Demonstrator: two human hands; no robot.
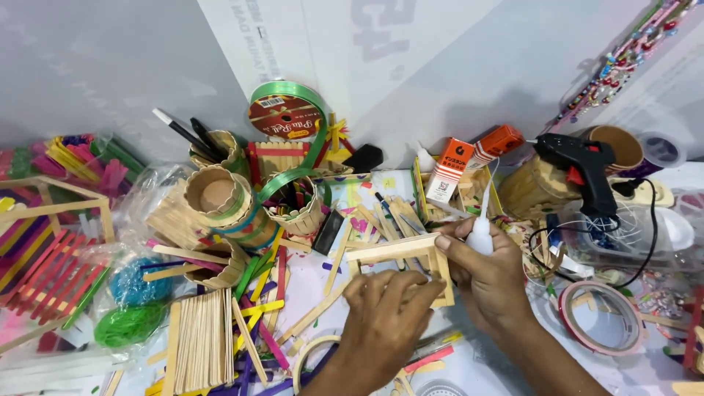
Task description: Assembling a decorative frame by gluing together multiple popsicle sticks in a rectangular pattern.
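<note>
Head view: the right hand (490,273) has its fingers closed around a small white glue bottle (480,233), nozzle up, just beside a craft-stick frame (400,253) on the cluttered counter (506,367). The left hand (389,315) presses fingers down on the frame's lower edge. Glue could drip onto fingers, or the frame could slip sideways under uneven pressure.

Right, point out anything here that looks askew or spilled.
Loose craft sticks lie scattered crisscross over the table, not stacked. The green ribbon trails off its spool into the stick cups. Nothing looks broken.
</note>
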